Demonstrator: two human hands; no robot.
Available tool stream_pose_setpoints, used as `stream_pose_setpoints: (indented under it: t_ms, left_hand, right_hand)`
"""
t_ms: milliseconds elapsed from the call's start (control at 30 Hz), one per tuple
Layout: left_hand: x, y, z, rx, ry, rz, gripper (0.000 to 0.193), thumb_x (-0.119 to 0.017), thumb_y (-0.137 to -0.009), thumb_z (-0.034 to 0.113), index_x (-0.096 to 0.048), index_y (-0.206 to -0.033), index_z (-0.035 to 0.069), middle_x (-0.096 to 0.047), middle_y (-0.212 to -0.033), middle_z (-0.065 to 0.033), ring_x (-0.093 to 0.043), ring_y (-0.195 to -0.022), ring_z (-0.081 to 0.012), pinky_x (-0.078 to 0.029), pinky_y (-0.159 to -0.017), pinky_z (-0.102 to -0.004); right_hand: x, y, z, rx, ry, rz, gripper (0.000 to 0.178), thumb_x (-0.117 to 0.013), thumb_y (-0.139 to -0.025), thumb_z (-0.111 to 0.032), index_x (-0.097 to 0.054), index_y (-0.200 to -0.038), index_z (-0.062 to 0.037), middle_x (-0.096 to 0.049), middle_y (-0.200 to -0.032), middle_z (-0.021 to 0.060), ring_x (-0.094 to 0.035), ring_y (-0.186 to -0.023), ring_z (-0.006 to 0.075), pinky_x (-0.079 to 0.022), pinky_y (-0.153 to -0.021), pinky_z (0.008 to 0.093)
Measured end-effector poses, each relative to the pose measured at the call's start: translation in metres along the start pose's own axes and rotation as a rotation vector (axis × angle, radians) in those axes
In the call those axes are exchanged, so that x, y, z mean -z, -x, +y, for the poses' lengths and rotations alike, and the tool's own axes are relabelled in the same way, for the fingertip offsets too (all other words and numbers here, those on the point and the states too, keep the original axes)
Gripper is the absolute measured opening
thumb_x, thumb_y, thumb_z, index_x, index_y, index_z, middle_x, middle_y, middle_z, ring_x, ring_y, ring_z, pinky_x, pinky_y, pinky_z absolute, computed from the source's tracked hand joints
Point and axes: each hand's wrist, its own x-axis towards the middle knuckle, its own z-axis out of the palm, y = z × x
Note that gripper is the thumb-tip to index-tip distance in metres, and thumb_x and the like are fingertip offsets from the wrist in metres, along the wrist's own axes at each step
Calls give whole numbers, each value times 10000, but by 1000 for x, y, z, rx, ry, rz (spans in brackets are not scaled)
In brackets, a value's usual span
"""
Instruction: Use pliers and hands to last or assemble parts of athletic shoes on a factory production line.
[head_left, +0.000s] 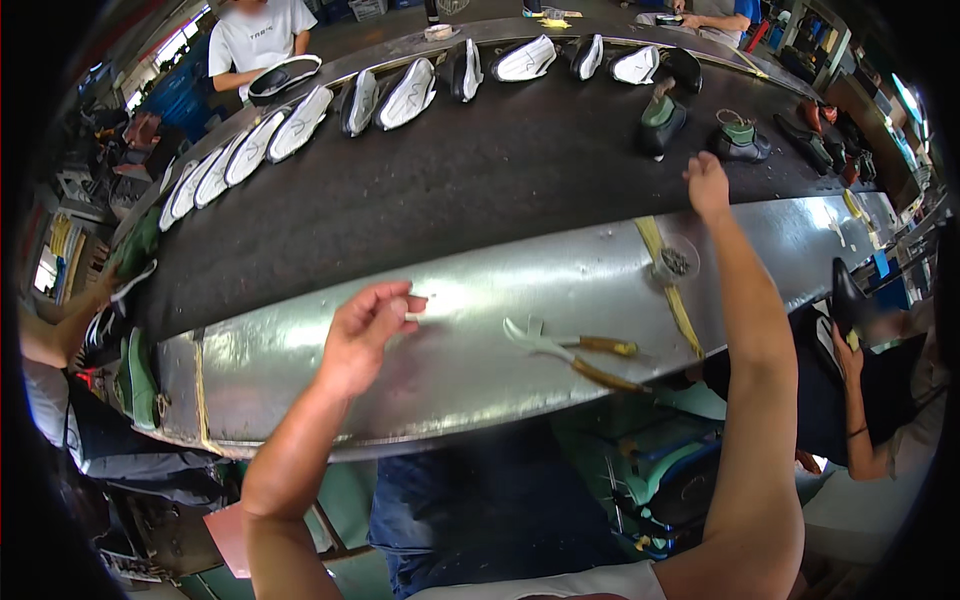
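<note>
Steel worktop [300,370] edges a dark conveyor belt [450,190] lined with shoe uppers [405,95]. Left hand [365,335] pinches a small white piece [415,317] above the steel. Right hand [707,185], loosely closed and empty, reaches toward a green-lasted shoe [740,140]. Pliers [580,355] and a small cup [675,262] lie between the hands.

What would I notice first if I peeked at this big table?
Probably the long curved row of white and black shoe parts along the far edge of the dark belt. Nearer, on the shiny metal bench, lie pliers. The left hand pinches a small white piece, and the right hand reaches toward a green shoe form.
</note>
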Motion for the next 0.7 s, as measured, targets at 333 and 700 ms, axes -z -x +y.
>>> stream_pose_setpoints:
  t_ms: [333, 700]
  left_hand:
    - [-31, -391, -37, -413, -1291, 423, 649, -617, -914, 520, -548, -1373, 66, -487, -1440, -226, -331, -1425, -393, -289, -1170, -456]
    - [-36, -660, -43, 70, -1108, 619, 1184, -460, -733, 924, -379, -1520, 43, -283, -1586, -270, -7, -1496, -480, 42, -1189, -547]
  right_hand:
    - [-4, 29, -11, 146, 83, -189, 270, -536, -968, -121, -600, -1187, 22, -726, -1012, 174, -711, -912, 320, -542, -835, 406]
    - [7, 29, -38, 55, 210, -245, 296, -574, -943, -228, -624, -1157, -30, -704, -1028, 224, -671, -1007, 390, -527, -893, 482]
